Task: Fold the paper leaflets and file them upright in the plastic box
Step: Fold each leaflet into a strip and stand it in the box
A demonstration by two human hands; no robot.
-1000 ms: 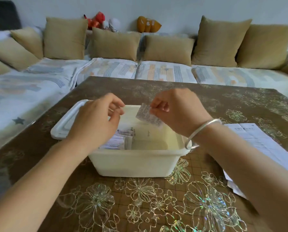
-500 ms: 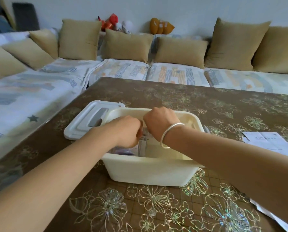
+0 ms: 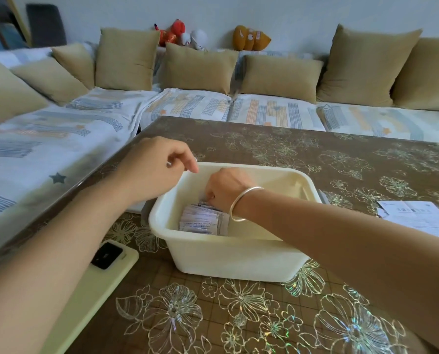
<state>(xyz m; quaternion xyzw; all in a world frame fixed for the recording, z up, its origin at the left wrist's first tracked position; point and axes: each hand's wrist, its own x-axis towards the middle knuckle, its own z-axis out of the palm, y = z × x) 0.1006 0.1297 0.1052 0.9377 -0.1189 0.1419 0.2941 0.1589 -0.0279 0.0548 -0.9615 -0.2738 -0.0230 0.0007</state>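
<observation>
**Q:** Where's yr R hand rn?

**Me:** R hand (image 3: 226, 190) is down inside the plastic box (image 3: 238, 251), fingers curled onto the far end of the folded leaflets (image 3: 200, 219). Fingertips are hidden behind my knuckles, so I can't tell if I'm pinching the newest one or just pressing it in. Bangle (image 3: 241, 203) on that wrist sits approx at the box's rim level.

**Q:** And a sec ago?

**Me:** A sec ago that leaflet was up over the box, pinched in the R hand. Half a sec ago both hands were down in the box. Now the L hand (image 3: 159, 164) is out, above the box's far-left corner, fingers loosely curled, nothing in it.

**Q:** So it's filed?

**Me:** Looks like it. I'd say it's joined the row, which is packed on edge in the box's left half, towards the near wall.

**Q:** What's left?

**Me:** Flat sheets (image 3: 417, 218) lie on the table (image 3: 264, 139) right of the box, well apart from it, so more folding to do imo. Phone (image 3: 106, 256) lies left of the box, near its front corner. Prob not in the way.
</observation>
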